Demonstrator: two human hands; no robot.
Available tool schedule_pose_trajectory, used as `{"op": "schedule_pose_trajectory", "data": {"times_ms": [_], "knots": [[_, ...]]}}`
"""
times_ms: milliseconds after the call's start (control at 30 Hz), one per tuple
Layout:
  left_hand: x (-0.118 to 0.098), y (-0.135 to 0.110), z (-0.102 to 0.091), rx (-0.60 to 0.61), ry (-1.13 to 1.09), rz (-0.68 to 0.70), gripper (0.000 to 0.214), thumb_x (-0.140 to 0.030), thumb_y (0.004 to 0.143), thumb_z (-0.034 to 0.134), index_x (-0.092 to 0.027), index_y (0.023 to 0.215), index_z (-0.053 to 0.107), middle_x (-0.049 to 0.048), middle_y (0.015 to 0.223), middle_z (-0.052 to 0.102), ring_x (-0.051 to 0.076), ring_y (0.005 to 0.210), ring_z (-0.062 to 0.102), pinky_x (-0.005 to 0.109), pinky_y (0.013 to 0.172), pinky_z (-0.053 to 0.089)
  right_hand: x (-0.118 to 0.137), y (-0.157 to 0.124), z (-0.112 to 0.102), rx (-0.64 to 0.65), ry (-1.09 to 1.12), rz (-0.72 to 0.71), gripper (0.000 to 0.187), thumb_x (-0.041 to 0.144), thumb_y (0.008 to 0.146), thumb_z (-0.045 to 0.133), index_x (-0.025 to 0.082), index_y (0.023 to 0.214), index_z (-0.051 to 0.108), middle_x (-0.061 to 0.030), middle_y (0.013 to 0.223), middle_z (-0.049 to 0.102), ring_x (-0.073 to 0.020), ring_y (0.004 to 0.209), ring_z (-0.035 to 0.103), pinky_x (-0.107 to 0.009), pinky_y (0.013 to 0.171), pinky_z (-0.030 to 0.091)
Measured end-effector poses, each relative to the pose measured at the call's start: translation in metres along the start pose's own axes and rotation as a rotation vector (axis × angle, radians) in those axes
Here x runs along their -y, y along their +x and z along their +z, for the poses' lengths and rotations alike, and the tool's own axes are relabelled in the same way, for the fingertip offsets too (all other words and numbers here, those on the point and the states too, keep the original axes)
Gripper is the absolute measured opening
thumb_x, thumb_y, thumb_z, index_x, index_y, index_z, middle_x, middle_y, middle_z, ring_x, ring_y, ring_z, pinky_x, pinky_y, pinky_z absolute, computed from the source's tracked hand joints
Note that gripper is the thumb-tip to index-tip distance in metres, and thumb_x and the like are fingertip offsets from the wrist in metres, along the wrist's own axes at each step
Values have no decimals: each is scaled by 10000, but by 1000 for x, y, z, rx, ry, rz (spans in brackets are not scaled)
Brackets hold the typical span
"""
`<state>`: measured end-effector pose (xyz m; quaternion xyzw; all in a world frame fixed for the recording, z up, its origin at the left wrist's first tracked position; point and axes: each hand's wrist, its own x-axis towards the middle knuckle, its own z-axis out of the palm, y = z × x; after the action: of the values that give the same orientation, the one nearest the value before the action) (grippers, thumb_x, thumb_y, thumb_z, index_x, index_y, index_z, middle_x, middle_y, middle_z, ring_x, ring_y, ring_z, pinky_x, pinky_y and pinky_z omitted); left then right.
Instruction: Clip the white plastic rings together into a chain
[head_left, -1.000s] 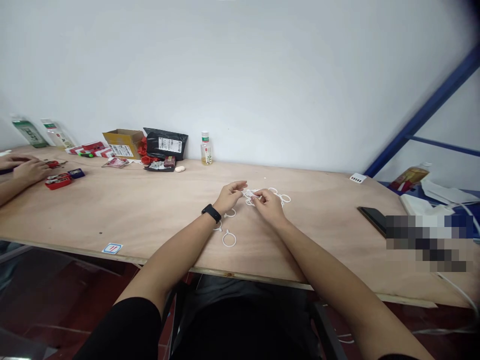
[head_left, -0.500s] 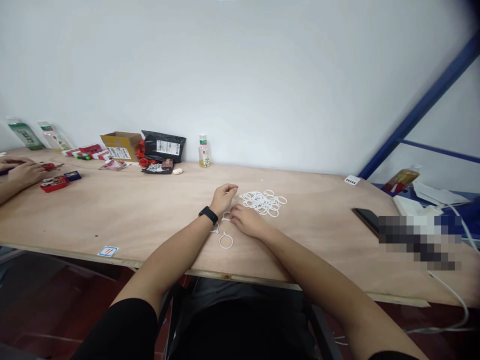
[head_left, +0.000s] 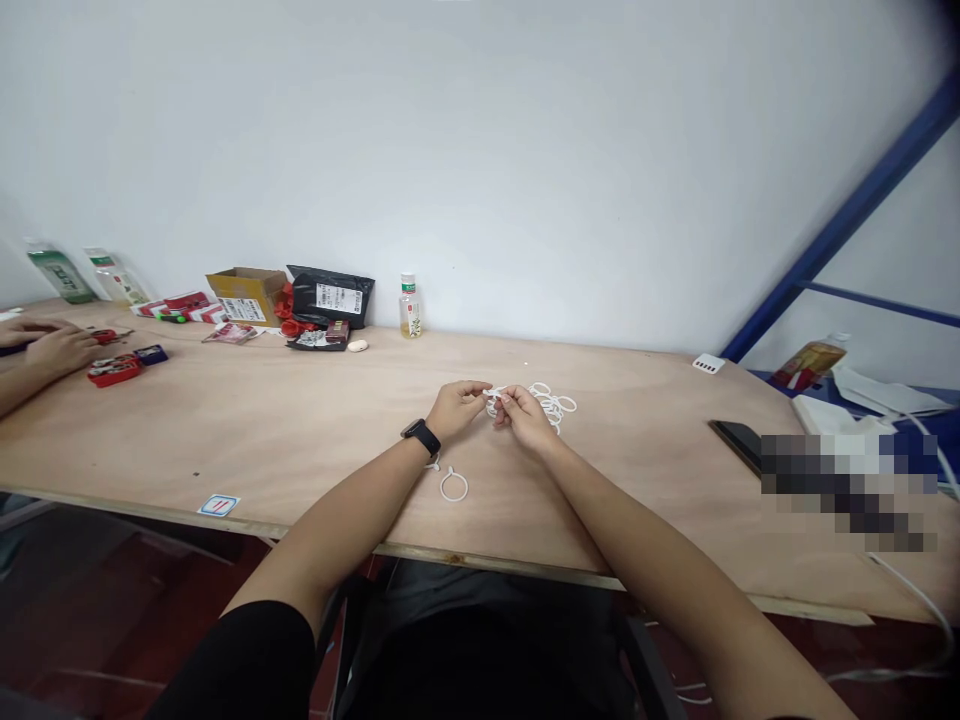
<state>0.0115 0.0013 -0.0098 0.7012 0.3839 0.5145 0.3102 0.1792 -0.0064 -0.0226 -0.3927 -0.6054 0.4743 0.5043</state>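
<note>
My left hand, with a black band on its wrist, and my right hand meet over the wooden table. Both pinch the same small white ring between their fingertips. Just behind them lies a pile of white rings. One separate white ring lies on the table nearer to me, below my left wrist.
Another person's hands work at the far left beside red items. A cardboard box, a black bag and a small bottle stand by the wall. A black phone lies at the right.
My right hand came off the table near the lone rings and rose back to the pile. My left hand's fingers closed to meet it on a ring.
</note>
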Motion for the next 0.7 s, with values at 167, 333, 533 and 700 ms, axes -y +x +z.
{"op": "schedule_pose_trajectory", "data": {"times_ms": [167,333,533,700], "knots": [[-1,1,-1,-38,-38,-20,253,-225,750,638,-119,955,744,60,803,738,143,734,654,262,742,519,1,0,3,24,101,29,398,570,745,648,206,827,509,25,781,589,-98,581,569,-288,609,505],[-3,0,0,-17,-75,-31,264,-205,732,633,-103,950,742,65,782,735,133,658,642,254,667,518,2,0,2,35,158,59,421,578,709,683,208,814,512,33,760,582,-93,565,563,-287,601,514],[-10,0,-2,-32,-4,-28,190,-142,719,582,-121,816,745,42,738,728,136,663,642,239,655,507,3,-2,2,78,137,38,412,577,718,679,210,820,524,39,741,559,-93,562,554,-306,630,526],[-9,3,-6,-31,70,3,228,-71,714,512,-144,719,727,28,734,726,139,706,652,251,727,513,2,-5,6,153,39,-19,348,534,762,639,213,842,530,26,740,553,-126,615,573,-336,667,528]]}}
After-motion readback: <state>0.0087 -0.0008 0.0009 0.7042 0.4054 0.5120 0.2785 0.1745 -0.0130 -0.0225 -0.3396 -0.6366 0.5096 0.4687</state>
